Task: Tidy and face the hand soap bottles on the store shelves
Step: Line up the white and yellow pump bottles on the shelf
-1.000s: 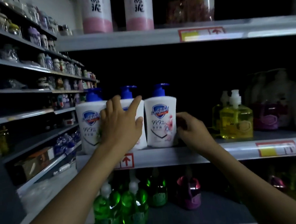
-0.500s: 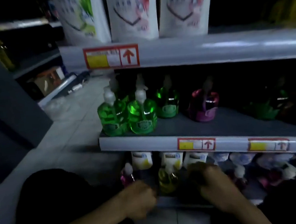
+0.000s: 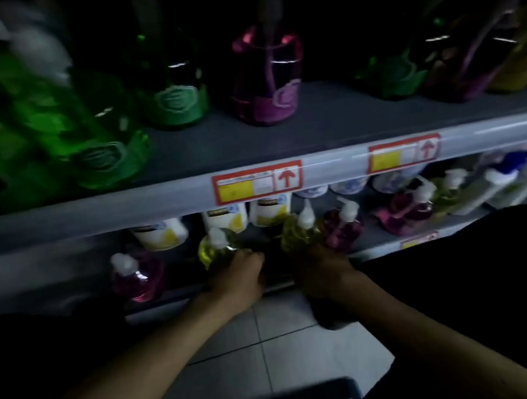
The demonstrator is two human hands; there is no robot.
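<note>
On the bottom shelf (image 3: 386, 247) stand two yellow pump soap bottles. My left hand (image 3: 236, 277) is closed around the left yellow bottle (image 3: 213, 247). My right hand (image 3: 320, 269) grips the right yellow bottle (image 3: 299, 231). A pink pump bottle (image 3: 343, 227) stands touching the right yellow one, and another pink bottle (image 3: 136, 276) stands apart at the left. White bottles with yellow labels (image 3: 225, 220) sit behind them. The view is dim and blurred.
The shelf above (image 3: 191, 199) carries green bottles (image 3: 103, 150) at the left, a magenta bottle (image 3: 266, 80) in the middle and more green and purple ones at the right. Price tags (image 3: 257, 182) hang on its edge. Pale floor tiles (image 3: 289, 351) lie below my arms.
I have dropped from the middle shelf with the white bottles down to the bottom shelf. Both hands have closed on the two yellow bottles there.
</note>
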